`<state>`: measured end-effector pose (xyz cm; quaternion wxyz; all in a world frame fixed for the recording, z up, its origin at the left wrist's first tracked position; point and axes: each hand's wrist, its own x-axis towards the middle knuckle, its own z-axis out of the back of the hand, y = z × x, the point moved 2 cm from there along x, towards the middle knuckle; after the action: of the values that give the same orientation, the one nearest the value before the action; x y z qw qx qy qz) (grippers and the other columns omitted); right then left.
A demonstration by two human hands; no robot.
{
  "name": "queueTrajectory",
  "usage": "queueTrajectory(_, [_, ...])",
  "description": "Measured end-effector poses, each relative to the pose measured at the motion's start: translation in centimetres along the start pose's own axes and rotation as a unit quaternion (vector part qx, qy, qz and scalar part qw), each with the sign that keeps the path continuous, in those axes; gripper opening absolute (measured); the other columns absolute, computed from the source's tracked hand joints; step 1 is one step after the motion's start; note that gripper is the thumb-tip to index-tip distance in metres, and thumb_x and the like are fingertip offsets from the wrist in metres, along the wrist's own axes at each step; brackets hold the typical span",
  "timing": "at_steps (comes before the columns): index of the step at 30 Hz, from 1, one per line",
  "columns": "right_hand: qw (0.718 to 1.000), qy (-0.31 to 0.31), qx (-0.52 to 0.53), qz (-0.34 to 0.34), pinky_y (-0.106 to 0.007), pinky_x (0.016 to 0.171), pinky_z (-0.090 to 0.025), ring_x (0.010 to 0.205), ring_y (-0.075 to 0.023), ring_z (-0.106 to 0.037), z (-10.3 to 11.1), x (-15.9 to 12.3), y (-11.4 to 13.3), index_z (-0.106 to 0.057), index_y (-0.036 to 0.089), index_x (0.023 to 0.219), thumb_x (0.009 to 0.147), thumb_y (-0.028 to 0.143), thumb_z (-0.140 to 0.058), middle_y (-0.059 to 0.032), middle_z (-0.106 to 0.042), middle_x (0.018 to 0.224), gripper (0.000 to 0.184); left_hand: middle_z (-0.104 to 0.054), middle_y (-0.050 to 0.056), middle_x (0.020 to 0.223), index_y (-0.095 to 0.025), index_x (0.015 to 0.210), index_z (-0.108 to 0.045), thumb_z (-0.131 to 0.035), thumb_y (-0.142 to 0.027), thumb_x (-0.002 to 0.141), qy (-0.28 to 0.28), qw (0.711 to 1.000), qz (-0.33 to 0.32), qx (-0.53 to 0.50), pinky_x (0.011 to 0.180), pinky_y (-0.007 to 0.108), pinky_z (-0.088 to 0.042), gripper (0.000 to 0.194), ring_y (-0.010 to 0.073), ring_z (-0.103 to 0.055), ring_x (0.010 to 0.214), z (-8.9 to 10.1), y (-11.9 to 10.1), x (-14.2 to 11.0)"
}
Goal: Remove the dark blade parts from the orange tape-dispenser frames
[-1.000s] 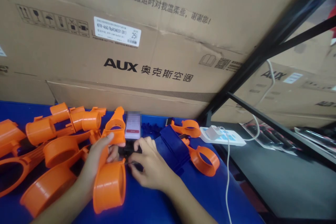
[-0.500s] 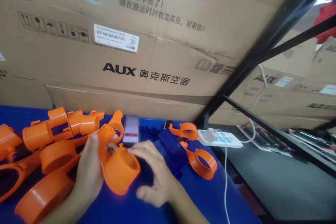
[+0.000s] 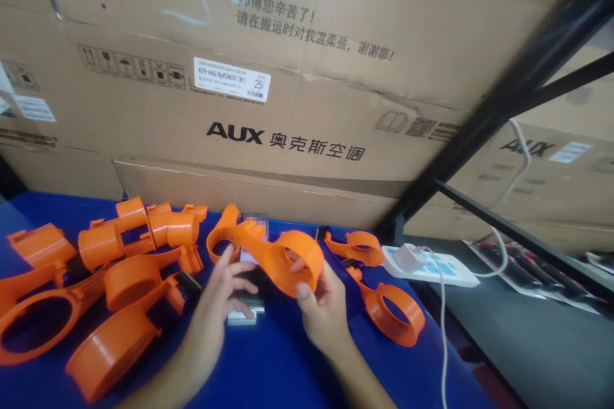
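Observation:
My right hand [image 3: 326,307] grips an orange plastic ring with a handle [image 3: 273,262] by the ring, thumb on the outside and a fingertip showing through the opening. The handle points up and left, in front of a phone [image 3: 247,257] that it partly covers. My left hand [image 3: 218,300] is open, fingers spread, left of that part and apart from it. Close to its fingertips lies a small silvery block [image 3: 245,316] on the blue tabletop [image 3: 249,370]; whether the fingers touch it I cannot tell. A dark thing behind those fingers is blurred.
Several orange ring parts [image 3: 115,348] and tube-like parts [image 3: 103,243] crowd the left side. Two more orange ring parts [image 3: 393,313] lie right, near a white power strip [image 3: 432,265] with a cable [image 3: 444,339]. A big carton [image 3: 288,102] stands behind; a black rack post [image 3: 460,147] slants right.
My left hand has let go of the orange part's handle. My right hand now holds it by the ring, turned and raised. The view has shifted left, and the silvery block now shows.

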<state>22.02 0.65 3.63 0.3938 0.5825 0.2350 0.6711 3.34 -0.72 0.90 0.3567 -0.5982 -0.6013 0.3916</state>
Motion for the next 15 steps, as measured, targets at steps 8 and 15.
queueTrajectory(8, [0.999, -0.008, 0.031, -0.020, -0.037, 0.083, -0.057, 0.093, -0.0274, -0.072, -0.7, 0.0, -0.1, -0.067, 0.022, 0.103, 0.096, 0.058, -0.065, -0.0096, -0.076, 0.104, 0.037, -0.079, 0.014, 0.119, -0.029, 0.135, -0.072, -0.075, -0.053, 0.084, 0.106, 0.756, -0.189, 0.618, 0.091, 0.056, -0.057, 0.056, 0.0425, -0.072, 0.106, 3.9, -6.2, -3.9])
queueTrajectory(15, [0.986, 0.080, 0.016, 0.142, -0.036, 0.062, -0.048, 0.062, -0.0213, -0.058, -3.2, -1.7, 1.4, -0.067, 0.021, 0.086, 0.089, 0.080, -0.055, -0.0054, -0.063, 0.072, 0.060, -0.075, 0.014, 0.134, -0.027, 0.134, -0.071, -0.052, -0.055, 0.095, -0.011, 0.510, -0.166, 0.844, 0.085, 0.061, -0.055, 0.052, 0.0441, -0.071, 0.104, 13.2, -7.4, -5.3])
